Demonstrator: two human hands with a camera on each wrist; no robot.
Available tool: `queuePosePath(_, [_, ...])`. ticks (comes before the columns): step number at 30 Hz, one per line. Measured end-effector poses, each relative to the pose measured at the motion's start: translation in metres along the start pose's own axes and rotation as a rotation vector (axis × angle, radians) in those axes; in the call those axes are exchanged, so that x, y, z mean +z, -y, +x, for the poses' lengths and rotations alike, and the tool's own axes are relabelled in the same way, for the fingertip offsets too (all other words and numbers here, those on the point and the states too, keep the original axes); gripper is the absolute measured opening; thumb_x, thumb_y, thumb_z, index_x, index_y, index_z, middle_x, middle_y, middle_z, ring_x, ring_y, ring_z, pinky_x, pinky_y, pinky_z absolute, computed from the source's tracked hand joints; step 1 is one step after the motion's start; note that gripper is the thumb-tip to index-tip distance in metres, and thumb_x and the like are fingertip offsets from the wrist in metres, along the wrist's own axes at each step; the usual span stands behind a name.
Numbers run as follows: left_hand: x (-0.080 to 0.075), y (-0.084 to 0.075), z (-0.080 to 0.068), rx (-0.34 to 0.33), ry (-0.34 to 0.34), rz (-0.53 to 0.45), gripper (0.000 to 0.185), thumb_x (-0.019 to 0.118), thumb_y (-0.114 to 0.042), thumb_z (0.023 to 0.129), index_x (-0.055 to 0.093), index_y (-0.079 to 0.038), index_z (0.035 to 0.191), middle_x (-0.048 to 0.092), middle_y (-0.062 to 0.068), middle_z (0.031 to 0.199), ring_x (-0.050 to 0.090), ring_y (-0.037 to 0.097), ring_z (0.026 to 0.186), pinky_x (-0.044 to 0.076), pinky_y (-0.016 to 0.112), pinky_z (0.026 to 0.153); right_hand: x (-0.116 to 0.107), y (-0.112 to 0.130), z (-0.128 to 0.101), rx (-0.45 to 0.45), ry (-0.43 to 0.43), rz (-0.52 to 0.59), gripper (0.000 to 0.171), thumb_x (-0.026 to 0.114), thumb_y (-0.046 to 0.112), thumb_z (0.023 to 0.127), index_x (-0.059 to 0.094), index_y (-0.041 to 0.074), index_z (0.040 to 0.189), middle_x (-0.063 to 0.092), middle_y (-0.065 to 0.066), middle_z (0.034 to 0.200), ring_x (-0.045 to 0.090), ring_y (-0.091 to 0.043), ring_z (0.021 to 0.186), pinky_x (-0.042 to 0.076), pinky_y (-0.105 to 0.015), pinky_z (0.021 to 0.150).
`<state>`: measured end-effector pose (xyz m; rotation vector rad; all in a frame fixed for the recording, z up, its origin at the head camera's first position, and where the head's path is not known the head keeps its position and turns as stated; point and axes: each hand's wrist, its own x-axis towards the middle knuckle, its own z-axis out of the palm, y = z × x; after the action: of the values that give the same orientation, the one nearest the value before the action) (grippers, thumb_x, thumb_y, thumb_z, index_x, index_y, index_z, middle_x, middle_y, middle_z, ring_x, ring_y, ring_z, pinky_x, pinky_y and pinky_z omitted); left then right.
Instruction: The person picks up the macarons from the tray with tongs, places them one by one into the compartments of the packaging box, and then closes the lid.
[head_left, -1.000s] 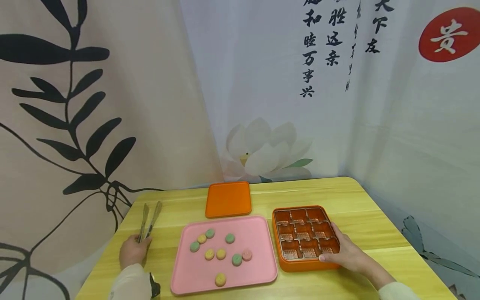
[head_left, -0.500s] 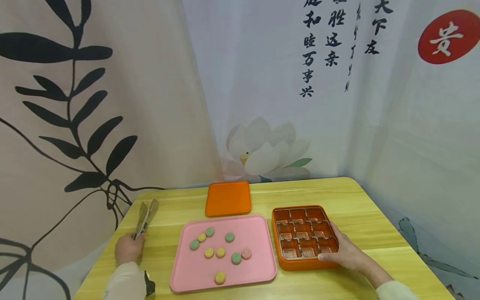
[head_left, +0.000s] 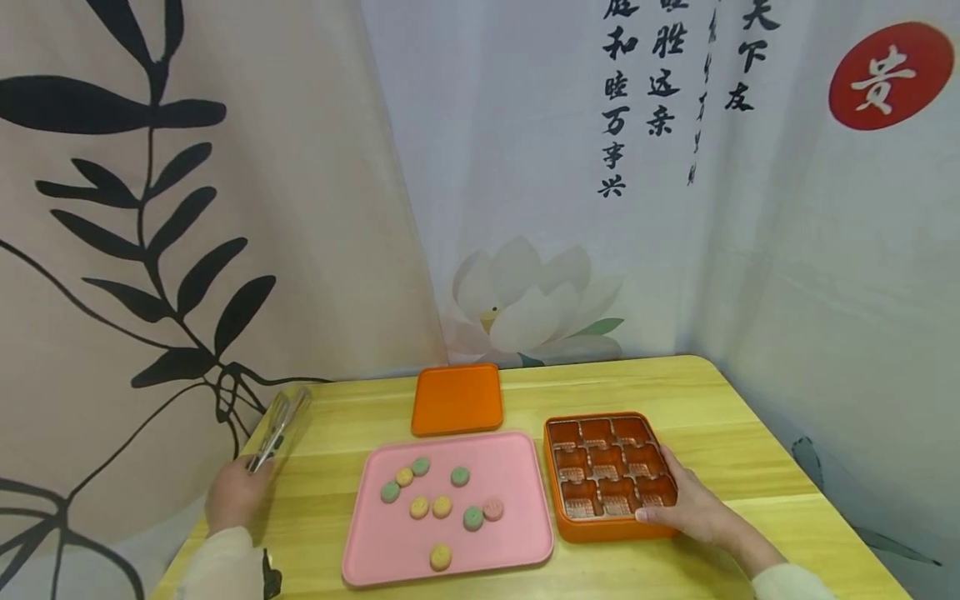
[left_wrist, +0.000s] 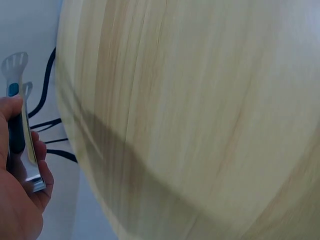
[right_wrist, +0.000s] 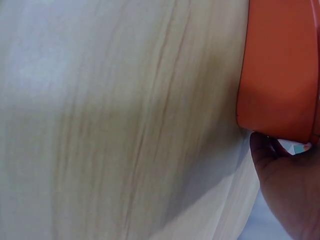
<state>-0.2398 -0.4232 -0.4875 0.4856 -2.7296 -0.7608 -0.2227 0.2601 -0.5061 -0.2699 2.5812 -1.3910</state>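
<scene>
Tongs: shiny silver, dark teal midway, slotted at end.

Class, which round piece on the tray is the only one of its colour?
The pink piece, furthest right on the tray, beside a green piece; the others are green or yellow.

Tongs: metal, dark-gripped, held in your left fingers, ends slanting beyond them | Box: orange, upright, uncovered, nine clear-walled compartments, right side against your right fingers
</scene>
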Motion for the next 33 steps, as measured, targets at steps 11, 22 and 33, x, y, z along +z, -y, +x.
queuePosePath(11, [-0.013, -0.003, 0.003, 0.154, 0.032, 0.050, 0.039, 0.053, -0.031, 0.102, 0.060, 0.006, 0.109, 0.056, 0.008, 0.078, 0.047, 0.024, 0.068, 0.037, 0.035, 0.057, 0.000, 0.001, 0.000, 0.023, 0.008, 0.010, 0.119, 0.084, 0.026, 0.081, -0.005, -0.004, 0.155, 0.024, -0.041, 0.139, 0.046, -0.045, 0.120, 0.039, -0.057, 0.100])
queuePosePath(22, [-0.017, -0.024, -0.002, 0.224, 0.132, 0.117, 0.054, 0.061, -0.038, 0.097, 0.059, 0.009, 0.124, 0.065, 0.010, 0.086, 0.051, 0.022, 0.069, 0.042, 0.037, 0.059, 0.000, -0.002, -0.002, 0.012, 0.015, 0.061, 0.118, 0.083, 0.022, 0.081, -0.005, -0.002, 0.156, 0.021, -0.041, 0.144, 0.048, -0.044, 0.122, 0.036, -0.056, 0.103])
queuePosePath(33, [-0.011, -0.059, -0.024, 0.368, 0.135, 0.092, 0.054, 0.066, -0.049, 0.093, 0.068, 0.000, 0.117, 0.070, 0.006, 0.092, 0.052, 0.016, 0.071, 0.048, 0.039, 0.064, 0.001, 0.000, 0.000, 0.003, 0.031, 0.119, 0.115, 0.081, 0.020, 0.083, -0.006, 0.002, 0.156, 0.021, -0.038, 0.145, 0.051, -0.039, 0.121, 0.043, -0.045, 0.099])
